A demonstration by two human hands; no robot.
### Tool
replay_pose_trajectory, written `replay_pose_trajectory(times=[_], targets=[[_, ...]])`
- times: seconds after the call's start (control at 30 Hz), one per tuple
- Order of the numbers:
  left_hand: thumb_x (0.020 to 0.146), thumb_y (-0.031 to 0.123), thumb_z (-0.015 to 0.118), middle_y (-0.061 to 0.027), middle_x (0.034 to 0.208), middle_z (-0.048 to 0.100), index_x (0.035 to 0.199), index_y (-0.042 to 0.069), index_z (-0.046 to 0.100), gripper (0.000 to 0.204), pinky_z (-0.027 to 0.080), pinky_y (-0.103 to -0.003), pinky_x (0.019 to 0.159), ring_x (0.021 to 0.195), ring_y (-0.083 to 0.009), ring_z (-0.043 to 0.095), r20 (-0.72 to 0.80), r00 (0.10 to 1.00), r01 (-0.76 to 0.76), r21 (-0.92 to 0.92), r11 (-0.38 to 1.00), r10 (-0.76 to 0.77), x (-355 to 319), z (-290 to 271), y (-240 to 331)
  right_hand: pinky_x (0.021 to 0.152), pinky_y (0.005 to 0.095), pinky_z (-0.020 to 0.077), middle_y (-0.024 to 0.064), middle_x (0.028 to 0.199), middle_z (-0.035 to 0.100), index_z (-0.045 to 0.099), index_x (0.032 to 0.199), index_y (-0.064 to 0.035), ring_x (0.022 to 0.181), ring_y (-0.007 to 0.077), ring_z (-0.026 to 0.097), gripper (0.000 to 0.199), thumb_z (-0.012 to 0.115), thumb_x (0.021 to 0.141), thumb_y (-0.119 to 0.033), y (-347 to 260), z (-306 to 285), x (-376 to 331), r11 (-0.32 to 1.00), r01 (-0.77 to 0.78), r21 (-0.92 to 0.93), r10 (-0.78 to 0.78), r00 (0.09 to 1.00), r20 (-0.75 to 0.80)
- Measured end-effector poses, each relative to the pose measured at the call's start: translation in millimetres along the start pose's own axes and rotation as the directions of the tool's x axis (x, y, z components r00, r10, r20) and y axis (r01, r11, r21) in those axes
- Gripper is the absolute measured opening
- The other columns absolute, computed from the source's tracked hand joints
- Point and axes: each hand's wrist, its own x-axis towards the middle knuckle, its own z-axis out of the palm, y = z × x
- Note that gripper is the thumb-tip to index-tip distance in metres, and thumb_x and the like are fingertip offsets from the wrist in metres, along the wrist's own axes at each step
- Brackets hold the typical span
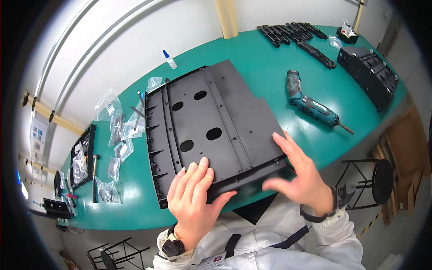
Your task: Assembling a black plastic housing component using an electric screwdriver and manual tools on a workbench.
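A large black panel (243,112) with ribs and several oval holes lies on the green table in front of me. My left hand (193,193) rests on its near edge, fingers stretched flat over the top and thumb along the front side. At the panel's near right corner is my right hand (301,175), its fingers extended on the surface and its thumb spread apart below the edge. Neither hand is closed around anything. The underside of the panel is hidden.
A teal and black power screwdriver (317,110) lies right of the panel. Black rails (288,33) and a black bracketed plate (371,74) are farther right. Plastic bags (121,135), a hammer (95,175) and a small blue-capped bottle (169,60) sit to the left and behind.
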Motion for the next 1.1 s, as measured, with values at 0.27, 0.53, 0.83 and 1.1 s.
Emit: replay_pose_trajectory(times=[0.27, 0.53, 0.83, 1.1], targets=[[0.07, 0.038, 0.093, -0.0148, 0.13, 0.073, 0.114, 0.001, 0.069, 0.063, 0.049, -0.049, 0.107, 0.118, -0.0345, 0.069, -0.04, 0.998, -0.048, 0.008, 0.999, 0.049, 2, 2, 3, 0.103, 0.0413, 0.0534, 0.0351, 0.149, 0.05, 0.058, 0.144, -0.005, 0.134, 0.0444, 0.057, 0.078, 0.09, 0.073, -0.009, 24, -2, -6, 0.991, 0.134, 0.004, -0.134, 0.99, -0.046], [0.076, 0.029, 0.093, -0.0276, 0.165, 0.03, 0.159, 0.003, 0.032, 0.106, 0.019, -0.057, 0.126, 0.154, -0.0401, 0.031, -0.327, 0.932, 0.173, 0.018, 0.985, -0.158, -37, -29, -7, 0.108, 0.0427, 0.0505, 0.0324, 0.147, 0.054, 0.047, 0.149, 0.0059, 0.134, 0.0398, 0.06, 0.079, 0.087, 0.085, -0.018, 15, -3, -17, 0.957, -0.158, 0.245, 0.18, 0.981, -0.07], [0.073, 0.013, 0.097, -0.0205, 0.148, 0.046, 0.159, -0.003, 0.022, 0.115, 0.037, -0.04, 0.117, 0.132, -0.0259, 0.051, 0.01, 0.705, 0.479, -0.743, 0.467, -0.709, -87, 9, -16, 0.099, 0.0348, 0.0497, 0.0188, 0.121, 0.068, 0.039, 0.154, 0.01, 0.107, 0.0234, 0.064, 0.089, 0.084, 0.089, -0.032, 43, 0, -17, 0.966, -0.175, 0.192, 0.162, 0.984, 0.078], [0.069, 0.021, 0.101, -0.0179, 0.123, 0.062, 0.141, -0.008, 0.034, 0.102, 0.05, -0.037, 0.101, 0.113, -0.0248, 0.062, -0.109, 0.7, 0.483, -0.656, 0.58, -0.706, -68, 18, -1, 0.097, 0.0327, 0.0505, 0.0095, 0.121, 0.068, 0.052, 0.144, 0.0054, 0.107, 0.0183, 0.064, 0.072, 0.081, 0.093, -0.037, 23, 8, -13, 0.928, -0.203, 0.313, 0.176, 0.978, 0.112]])
